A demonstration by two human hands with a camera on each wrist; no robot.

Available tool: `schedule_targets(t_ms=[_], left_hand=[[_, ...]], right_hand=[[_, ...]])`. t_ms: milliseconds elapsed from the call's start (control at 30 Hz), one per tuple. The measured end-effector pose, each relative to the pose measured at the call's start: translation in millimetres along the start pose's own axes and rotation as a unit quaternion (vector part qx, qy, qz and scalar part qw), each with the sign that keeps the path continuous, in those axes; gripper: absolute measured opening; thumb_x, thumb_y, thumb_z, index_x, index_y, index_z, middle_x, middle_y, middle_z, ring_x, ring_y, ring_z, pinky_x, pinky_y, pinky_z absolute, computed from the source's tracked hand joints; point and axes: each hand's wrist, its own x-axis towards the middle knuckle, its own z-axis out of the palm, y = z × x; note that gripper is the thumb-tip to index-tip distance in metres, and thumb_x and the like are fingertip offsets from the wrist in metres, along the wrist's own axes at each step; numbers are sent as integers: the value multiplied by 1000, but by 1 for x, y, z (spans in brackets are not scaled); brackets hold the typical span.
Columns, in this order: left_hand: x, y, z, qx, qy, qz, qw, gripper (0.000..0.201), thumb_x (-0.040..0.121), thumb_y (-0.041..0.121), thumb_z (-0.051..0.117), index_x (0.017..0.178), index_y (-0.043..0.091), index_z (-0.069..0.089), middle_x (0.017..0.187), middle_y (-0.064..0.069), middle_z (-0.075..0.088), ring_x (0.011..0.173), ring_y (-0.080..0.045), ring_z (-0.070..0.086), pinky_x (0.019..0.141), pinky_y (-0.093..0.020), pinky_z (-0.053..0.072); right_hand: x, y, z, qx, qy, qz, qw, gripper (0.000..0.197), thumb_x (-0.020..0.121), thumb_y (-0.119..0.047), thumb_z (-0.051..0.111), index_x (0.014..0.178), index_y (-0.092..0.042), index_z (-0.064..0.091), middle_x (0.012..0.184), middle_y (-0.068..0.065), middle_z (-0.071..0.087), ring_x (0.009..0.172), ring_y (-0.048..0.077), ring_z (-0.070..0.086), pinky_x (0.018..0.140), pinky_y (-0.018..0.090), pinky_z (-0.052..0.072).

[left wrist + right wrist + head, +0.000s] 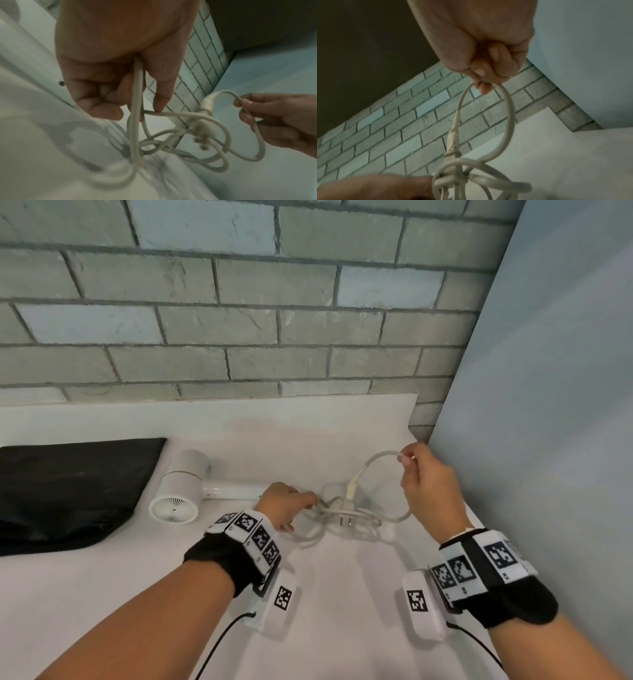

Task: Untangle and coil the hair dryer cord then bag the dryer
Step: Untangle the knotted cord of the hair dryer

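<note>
While both hands pinch tangled cord (356, 510), left hand (284, 503), right hand (428, 484), hair dryer (191, 491) handle points right.

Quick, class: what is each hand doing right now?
Left hand: closed, gripping the cord near the dryer.
Right hand: closed, pinching a raised cord loop.

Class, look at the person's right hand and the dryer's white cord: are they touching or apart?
Touching. The right wrist view shows the right hand pinching the top of a raised loop of the cord between its fingertips.
</note>
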Motion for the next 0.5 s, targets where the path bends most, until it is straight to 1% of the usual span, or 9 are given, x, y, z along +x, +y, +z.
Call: schedule_targets(t_ms=[67,133,167,233,300,333,367,433,500], left_hand=[[-10,-3,-8,-61,-2,22,998,19,79,24,65,83,6,67,43,3,39,41,-11,39,49,-22,43],[-20,-6,-15,-130,5,68,989,17,82,29,65,79,12,67,32,12,35,35,-7,32,48,-21,40],[-26,-7,-18,-157,11,92,983,18,83,31,63,77,14,67,30,12,36,35,-7,31,51,-23,40],[-37,-8,-26,-183,27,139,973,17,85,29,60,77,16,67,34,15,45,37,-4,39,57,-25,41],[-43,-9,-33,-197,45,177,963,17,87,26,57,79,16,68,41,18,53,43,0,45,61,-27,43],[-45,-11,-36,-209,55,189,958,17,87,25,57,78,17,68,46,17,55,47,-1,46,61,-26,45],[-46,-12,-39,-229,61,199,951,17,88,24,56,78,18,68,53,16,59,53,-3,48,61,-24,47],[-50,-13,-46,-279,51,206,937,17,87,26,55,80,19,68,79,8,67,67,-12,59,62,-22,51],[-53,-13,-50,-319,19,213,923,18,82,32,54,78,21,67,100,-1,69,79,-20,69,65,-25,55]], right_hand=[[1,0,-11,27,42,28,998,18,95,-14,39,101,-4,52,75,16,60,71,31,53,63,36,41],[3,6,-22,71,92,65,991,19,95,-14,38,102,-2,51,77,19,60,72,30,53,66,35,40],[5,10,-27,98,115,86,985,18,95,-14,37,101,-3,49,77,21,60,70,29,53,65,34,40],[7,16,-33,157,142,131,968,13,96,-17,35,97,-9,46,74,19,60,58,26,48,57,32,39],[8,20,-36,211,150,183,949,10,96,-18,34,95,-12,42,68,12,58,48,22,41,41,23,37],[8,22,-36,225,148,202,942,9,97,-18,34,96,-12,41,64,9,54,45,22,38,34,18,33],[8,23,-35,229,147,211,939,10,97,-17,34,97,-11,42,61,6,52,45,22,37,30,16,30],[8,26,-31,217,137,217,942,13,96,-16,34,101,-9,44,59,4,51,47,21,38,31,16,31],[8,29,-26,200,106,218,949,15,95,-15,36,102,-8,47,59,5,51,49,20,39,38,23,34]])
